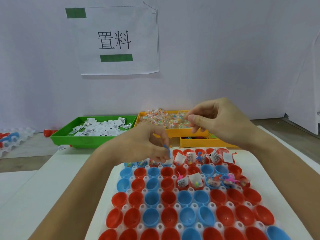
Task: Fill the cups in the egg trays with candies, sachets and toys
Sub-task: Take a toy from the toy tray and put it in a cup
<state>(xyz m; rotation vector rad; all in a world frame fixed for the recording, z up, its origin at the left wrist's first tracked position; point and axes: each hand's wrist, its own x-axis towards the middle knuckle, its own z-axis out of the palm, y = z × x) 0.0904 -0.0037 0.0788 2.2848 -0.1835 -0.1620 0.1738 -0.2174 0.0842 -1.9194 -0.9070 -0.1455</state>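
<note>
Fingertips of our left hand point(147, 144) are curled together and pinch one small blue toy point(167, 150), which hangs just above the far row of the egg tray point(225, 204). Our right hand point(220, 122) hovers higher, over the near edge of the yellow candy bin point(181, 133); its thumb and forefinger are drawn close with the other fingers loosely bent, and we cannot tell whether anything sits between them.

Below both hands the white egg tray carries red and blue cups point(151, 199) in rows; we count five full rows in sight plus the partly hidden far rows. Near rows hold nothing but the bare cups. Five cups at the right of the third row show sachets, candies and pink or orange toys point(231, 179), and the far row holds about six white sachets point(190, 156) standing up in its cups.

Beyond the tray we see three bins: a green one point(76, 137) heaped with white sachets, the yellow one piled with wrapped candies point(164, 118), and a second yellow bin point(204, 144) of toys below it. One stray sachet point(61, 147) lies on the table by the green bin. At far left sits another egg tray point(15, 137) with a few cups.
</note>
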